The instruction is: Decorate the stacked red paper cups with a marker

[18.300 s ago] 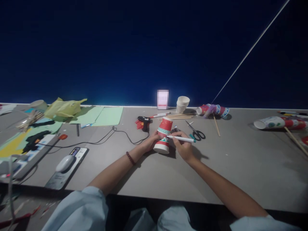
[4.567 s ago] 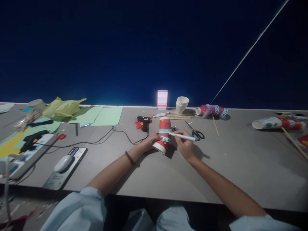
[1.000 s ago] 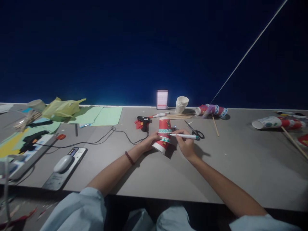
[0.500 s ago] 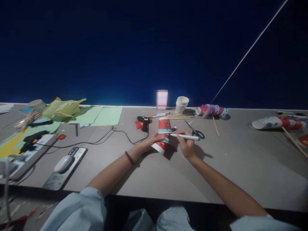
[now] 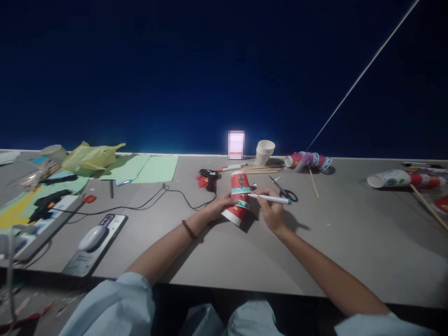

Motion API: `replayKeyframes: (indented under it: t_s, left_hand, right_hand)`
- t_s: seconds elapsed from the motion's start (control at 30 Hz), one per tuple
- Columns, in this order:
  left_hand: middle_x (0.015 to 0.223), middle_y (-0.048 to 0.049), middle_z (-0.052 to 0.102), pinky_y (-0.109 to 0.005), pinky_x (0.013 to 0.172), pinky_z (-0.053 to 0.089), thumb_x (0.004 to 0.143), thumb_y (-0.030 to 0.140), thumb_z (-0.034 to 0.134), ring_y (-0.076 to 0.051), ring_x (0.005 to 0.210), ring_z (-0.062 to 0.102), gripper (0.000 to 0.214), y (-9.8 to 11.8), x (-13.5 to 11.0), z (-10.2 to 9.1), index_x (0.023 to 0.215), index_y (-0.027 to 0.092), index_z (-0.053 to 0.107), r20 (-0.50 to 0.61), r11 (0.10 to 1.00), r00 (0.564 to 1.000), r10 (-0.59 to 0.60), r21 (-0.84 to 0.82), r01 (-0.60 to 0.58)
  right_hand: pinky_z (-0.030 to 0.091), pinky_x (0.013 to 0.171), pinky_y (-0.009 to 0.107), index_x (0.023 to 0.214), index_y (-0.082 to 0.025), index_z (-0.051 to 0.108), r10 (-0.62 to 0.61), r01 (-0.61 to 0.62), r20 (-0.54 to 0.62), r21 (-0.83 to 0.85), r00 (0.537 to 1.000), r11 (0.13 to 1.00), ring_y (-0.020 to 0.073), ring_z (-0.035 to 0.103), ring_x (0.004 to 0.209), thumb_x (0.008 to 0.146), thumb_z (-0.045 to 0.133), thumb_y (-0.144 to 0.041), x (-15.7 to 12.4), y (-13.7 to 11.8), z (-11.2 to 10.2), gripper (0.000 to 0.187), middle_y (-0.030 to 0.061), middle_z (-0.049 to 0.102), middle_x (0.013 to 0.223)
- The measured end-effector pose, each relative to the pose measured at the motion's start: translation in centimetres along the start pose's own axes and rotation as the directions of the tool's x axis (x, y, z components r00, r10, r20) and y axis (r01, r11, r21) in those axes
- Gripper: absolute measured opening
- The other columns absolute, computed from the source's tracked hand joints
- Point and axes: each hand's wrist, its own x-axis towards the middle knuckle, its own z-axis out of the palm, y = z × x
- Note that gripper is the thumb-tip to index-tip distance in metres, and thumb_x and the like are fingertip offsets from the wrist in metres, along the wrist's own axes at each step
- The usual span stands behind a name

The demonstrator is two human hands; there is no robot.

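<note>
Joined paper cups (image 5: pixel 240 183), red with teal-and-white bands and a white rim at the near end, are held tilted just above or on the table; which of the two I cannot tell. Around their left side my left hand (image 5: pixel 220 207) is closed. My right hand (image 5: pixel 272 210) grips a white marker (image 5: pixel 273 199), its tip at the cups' right side by the teal band. Just behind the right hand lie black-handled scissors (image 5: pixel 287 193). A black glue gun (image 5: pixel 209 179) rests beyond the left hand, on some red scraps (image 5: pixel 202 182).
Stacked white paper cups (image 5: pixel 265 151) and wooden sticks (image 5: pixel 262 170) stand and lie at the back. More decorated cups (image 5: pixel 320 161) are to the right. At left are a phone (image 5: pixel 80 259), a power strip (image 5: pixel 52 224), green paper (image 5: pixel 157 169) and a yellow bag (image 5: pixel 89 157). A black cord (image 5: pixel 129 207) crosses the table.
The joined cups have turned slightly in my left hand, so their pattern shows a little differently. The marker has barely moved along the cups' right side.
</note>
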Motion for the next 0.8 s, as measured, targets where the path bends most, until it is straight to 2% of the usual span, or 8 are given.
replayKeyframes:
  t_s: [0.2, 0.43, 0.8]
  left_hand:
    - [0.105, -0.013, 0.073, -0.034, 0.085, 0.05, 0.068, 0.017, 0.078, -0.023, 0.087, 0.07, 0.052, 0.09, -0.09, 0.08, 0.117, 0.012, 0.065, -0.043, 1.0, 0.999, -0.023, 0.01, 0.023]
    - [0.1, -0.012, 0.073, -0.033, 0.084, 0.05, 0.066, 0.019, 0.08, -0.022, 0.084, 0.069, 0.051, 0.06, -0.03, 0.11, 0.114, 0.011, 0.065, -0.063, 1.0, 0.998, -0.026, 0.013, 0.027]
    - [0.102, -0.0123, 0.072, -0.034, 0.082, 0.051, 0.066, 0.021, 0.08, -0.022, 0.085, 0.069, 0.053, -0.06, -0.01, -0.1, 0.116, 0.012, 0.063, -0.084, 0.998, 0.995, -0.048, 0.045, 0.052]
  right_hand:
    - [0.053, 0.085, 0.038, 0.082, -0.026, 0.062, -0.006, 0.006, -0.018, -0.024, 1.0, 1.0, 0.0215, 0.067, 0.086, 0.086, 0.058, -0.031, -0.08, 0.11, -0.1, 0.007, 0.0013, 0.069, 0.084]
    - [0.054, 0.075, 0.035, 0.082, -0.028, 0.062, 0.019, -0.02, -0.008, -0.103, 1.0, 0.994, 0.022, 0.067, 0.082, 0.085, 0.058, -0.033, -0.11, 0.01, -0.07, 0.007, 0.0013, 0.07, 0.083]
    - [0.053, 0.075, 0.032, 0.085, -0.027, 0.062, 0.0, 0.003, 0.015, -0.178, 1.0, 0.984, 0.0199, 0.066, 0.081, 0.086, 0.057, -0.033, -0.29, -0.11, -0.18, 0.008, 0.0005, 0.069, 0.084]
